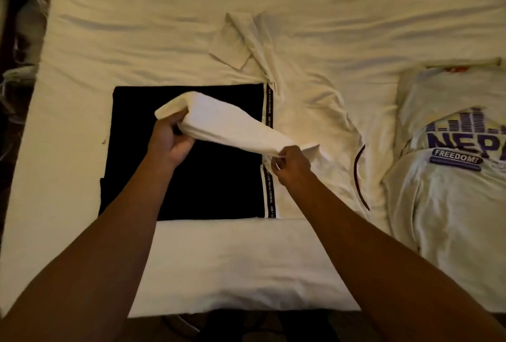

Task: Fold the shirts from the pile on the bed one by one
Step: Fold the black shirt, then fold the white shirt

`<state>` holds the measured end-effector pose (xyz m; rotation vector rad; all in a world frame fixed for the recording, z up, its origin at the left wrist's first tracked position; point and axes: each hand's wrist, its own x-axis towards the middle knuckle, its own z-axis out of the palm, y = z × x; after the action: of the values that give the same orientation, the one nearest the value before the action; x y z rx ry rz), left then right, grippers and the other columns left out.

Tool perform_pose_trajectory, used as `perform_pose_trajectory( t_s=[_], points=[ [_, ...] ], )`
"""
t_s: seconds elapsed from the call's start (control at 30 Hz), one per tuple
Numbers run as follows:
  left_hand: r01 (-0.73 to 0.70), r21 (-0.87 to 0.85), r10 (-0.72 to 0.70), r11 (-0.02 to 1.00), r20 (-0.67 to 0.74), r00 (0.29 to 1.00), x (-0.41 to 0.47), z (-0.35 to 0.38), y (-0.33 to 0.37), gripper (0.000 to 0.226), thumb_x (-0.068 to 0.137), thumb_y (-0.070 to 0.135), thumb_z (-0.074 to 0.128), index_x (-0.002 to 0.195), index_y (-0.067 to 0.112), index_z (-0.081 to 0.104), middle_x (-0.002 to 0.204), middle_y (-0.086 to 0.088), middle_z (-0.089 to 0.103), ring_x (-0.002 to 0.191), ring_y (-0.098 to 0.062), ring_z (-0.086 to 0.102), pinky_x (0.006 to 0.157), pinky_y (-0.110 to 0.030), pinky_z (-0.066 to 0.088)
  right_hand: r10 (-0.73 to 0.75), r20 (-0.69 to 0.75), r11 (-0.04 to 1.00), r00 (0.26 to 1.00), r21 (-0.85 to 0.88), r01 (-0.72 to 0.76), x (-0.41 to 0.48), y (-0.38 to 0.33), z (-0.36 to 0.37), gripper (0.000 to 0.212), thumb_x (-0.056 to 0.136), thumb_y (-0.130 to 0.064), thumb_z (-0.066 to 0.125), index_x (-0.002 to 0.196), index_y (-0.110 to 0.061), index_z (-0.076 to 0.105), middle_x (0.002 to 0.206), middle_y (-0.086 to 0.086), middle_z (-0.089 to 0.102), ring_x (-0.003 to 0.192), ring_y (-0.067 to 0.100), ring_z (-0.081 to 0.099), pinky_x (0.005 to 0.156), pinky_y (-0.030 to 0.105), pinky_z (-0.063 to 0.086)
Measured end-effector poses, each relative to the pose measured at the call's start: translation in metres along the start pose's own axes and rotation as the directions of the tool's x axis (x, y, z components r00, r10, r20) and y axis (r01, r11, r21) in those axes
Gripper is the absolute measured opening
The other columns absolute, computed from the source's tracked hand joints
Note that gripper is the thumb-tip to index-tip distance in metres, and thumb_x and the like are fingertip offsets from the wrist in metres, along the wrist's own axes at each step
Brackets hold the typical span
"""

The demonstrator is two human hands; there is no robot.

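A cream polo shirt [309,111] lies crumpled on the bed, its collar toward the far side. My left hand [169,137] grips a bunched part of it, lifted above a folded black shirt [208,177] with a white lettered stripe along its right edge. My right hand [290,165] pinches the same raised fold of cream fabric near the black shirt's right edge. A white shirt with purple print [449,183] lies at the right of the bed.
The bed [164,26] is covered with a wrinkled cream sheet. Its near edge runs below my forearms, with dark floor [246,328] beyond. Dim clutter [19,48] sits off the bed's left side.
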<state>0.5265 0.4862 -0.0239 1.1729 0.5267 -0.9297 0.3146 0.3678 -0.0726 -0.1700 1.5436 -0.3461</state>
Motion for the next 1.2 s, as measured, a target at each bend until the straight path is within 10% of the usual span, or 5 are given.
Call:
perform_pose_trajectory(
  t_s=[0.33,0.53,0.77,1.03,1.2],
  points=[
    [0.134,0.262,-0.106,0.956,-0.119,0.987,-0.012,-0.186,0.013,0.034,0.101,0.008,0.049,0.135,0.008,0.052,0.14,-0.011,0.056,0.121,-0.027,0.058,0.087,-0.038,0.051,-0.005,-0.182,0.987,0.983,0.154,0.034,-0.011,0.073,-0.048,0.005,0.1,0.0,0.043,0.1,-0.004,0.046,0.101,0.015,0.043,0.07,0.017,0.045,0.058,0.021,0.054],
    [0.133,0.346,-0.087,0.929,-0.146,0.985,-0.001,-0.229,0.037,0.031,0.099,0.012,0.058,0.13,0.008,0.057,0.136,-0.01,0.057,0.114,-0.029,0.061,0.087,-0.04,0.05,-0.038,-0.216,0.995,0.976,0.087,0.058,-0.025,0.106,-0.055,0.038,0.084,-0.026,0.064,0.119,-0.014,0.056,0.11,0.01,0.062,0.081,0.024,0.061,0.072,0.039,0.058],
    [0.065,0.688,0.167,0.723,-0.265,0.95,0.014,-0.257,0.036,0.029,0.081,0.018,0.083,0.1,0.009,0.064,0.109,-0.017,0.068,0.079,-0.026,0.063,0.048,-0.025,0.046,-0.117,-0.28,0.993,0.953,-0.052,0.106,-0.014,0.111,-0.07,0.043,0.091,-0.016,0.07,0.13,-0.009,0.054,0.125,0.014,0.061,0.089,0.024,0.062,0.07,0.039,0.058],
    [-0.028,0.908,0.474,0.417,-0.191,0.859,0.016,-0.27,0.024,0.043,0.087,0.045,0.074,0.095,0.003,0.07,0.095,-0.019,0.067,0.102,-0.037,0.062,0.077,-0.037,0.044,-0.173,-0.331,0.983,0.928,-0.111,0.144,0.001,0.104,-0.087,0.045,0.088,-0.013,0.073,0.128,-0.014,0.054,0.128,0.01,0.059,0.093,0.023,0.061,0.049,0.034,0.053],
    [-0.075,0.924,0.576,0.376,-0.17,0.8,0.019,-0.267,0.022,0.039,0.095,0.043,0.064,0.105,0.007,0.074,0.106,-0.016,0.071,0.106,-0.036,0.062,0.086,-0.037,0.048,-0.2,-0.356,0.977,0.913,-0.143,0.158,0.012,0.108,-0.091,0.033,0.088,-0.015,0.074,0.116,-0.014,0.055,0.12,0.007,0.058,0.1,0.025,0.061,0.069,0.039,0.058]
  ],
)
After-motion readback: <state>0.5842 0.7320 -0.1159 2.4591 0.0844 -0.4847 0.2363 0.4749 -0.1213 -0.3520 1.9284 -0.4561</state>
